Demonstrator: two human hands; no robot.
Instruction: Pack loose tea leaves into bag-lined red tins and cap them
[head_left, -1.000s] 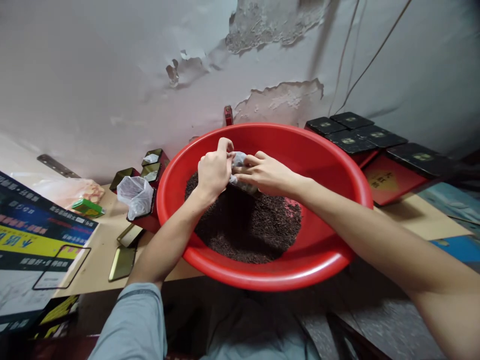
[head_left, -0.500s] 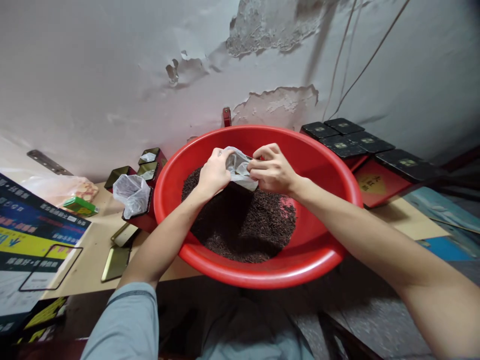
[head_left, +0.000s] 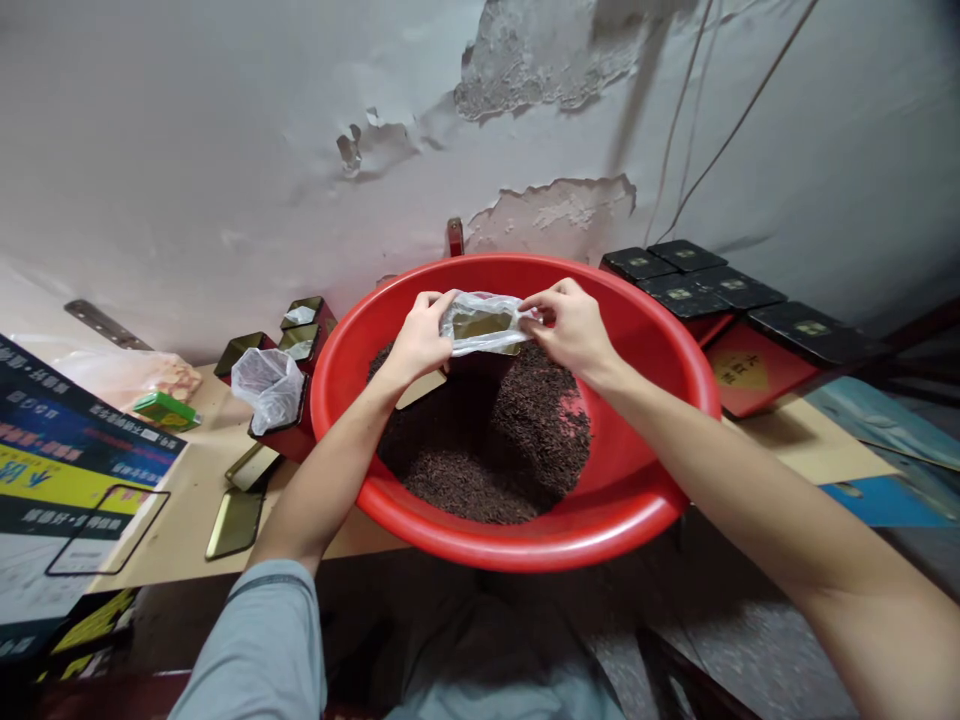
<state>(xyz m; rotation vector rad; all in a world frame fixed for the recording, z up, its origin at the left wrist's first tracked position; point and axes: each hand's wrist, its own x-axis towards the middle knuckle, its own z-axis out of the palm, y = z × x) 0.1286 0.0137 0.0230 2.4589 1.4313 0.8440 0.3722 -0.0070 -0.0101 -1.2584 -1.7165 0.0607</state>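
Two hands work over a big red tub [head_left: 517,553]. The left hand [head_left: 425,338] pinches one side of a thin plastic bag [head_left: 491,345] with its fingers. The right hand [head_left: 571,328] pinches the other side the same way. The bag's mouth is pulled wide between them, and a gold colour shows inside it. Just below the bag is a dark tin [head_left: 480,372], mostly in shadow, so I cannot tell how far the bag goes down into it. The bag and tin are above the tub, over a heap of dark, dry bits [head_left: 540,440]. Some of the pink-red bottom peeks out at the right of the heap.

The tub sits on a tan bench [head_left: 172,535]. At its left is a red tin [head_left: 289,438] with a puffy, see-through bag [head_left: 268,388] sticking out of its top. More open tins [head_left: 304,335] stand behind that one. A gold lid [head_left: 234,523] lies near the front edge, and a small green box [head_left: 166,411] is farther left. At the tub's right are red tins with black tops [head_left: 679,295]. Behind everything, paint peels off the wall [head_left: 225,180].
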